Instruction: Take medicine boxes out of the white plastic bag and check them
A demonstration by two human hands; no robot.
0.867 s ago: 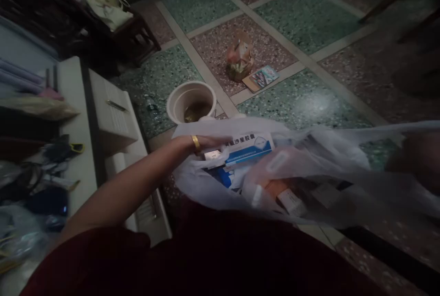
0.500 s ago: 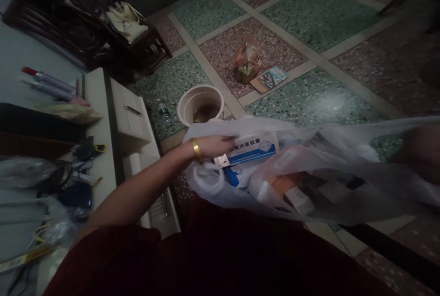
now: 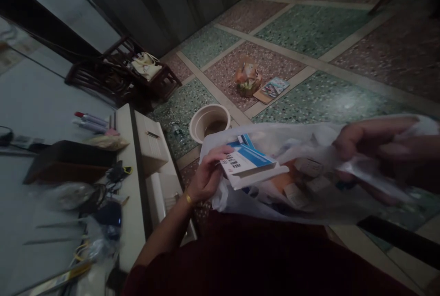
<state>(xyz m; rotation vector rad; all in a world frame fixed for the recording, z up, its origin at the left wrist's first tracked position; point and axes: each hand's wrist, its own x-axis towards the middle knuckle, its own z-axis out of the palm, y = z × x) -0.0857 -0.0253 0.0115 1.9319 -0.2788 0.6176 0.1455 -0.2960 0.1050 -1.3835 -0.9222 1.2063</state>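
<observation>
A translucent white plastic bag [image 3: 309, 200] full of several medicine boxes hangs in front of me over my dark red clothing. My left hand [image 3: 208, 178], with a gold bangle at the wrist, grips a white and blue medicine box [image 3: 248, 164] and holds it tilted above the bag's mouth. My right hand [image 3: 378, 147] pinches the bag's right edge and holds it up. Orange and white boxes [image 3: 299, 181] show through the plastic below the lifted box.
A white cabinet with drawers [image 3: 151, 149] stands at my left, its top cluttered with cables, pens and bags. A beige bucket [image 3: 209, 123] sits on the tiled floor, with a small bagged item [image 3: 247, 76] and a booklet [image 3: 273, 89] beyond. A dark wooden chair [image 3: 134, 76] stands by the wall.
My left hand has closed on the white and blue box and lifted it out of the bag. My right hand has come into view holding the bag's edge. The view swung left.
</observation>
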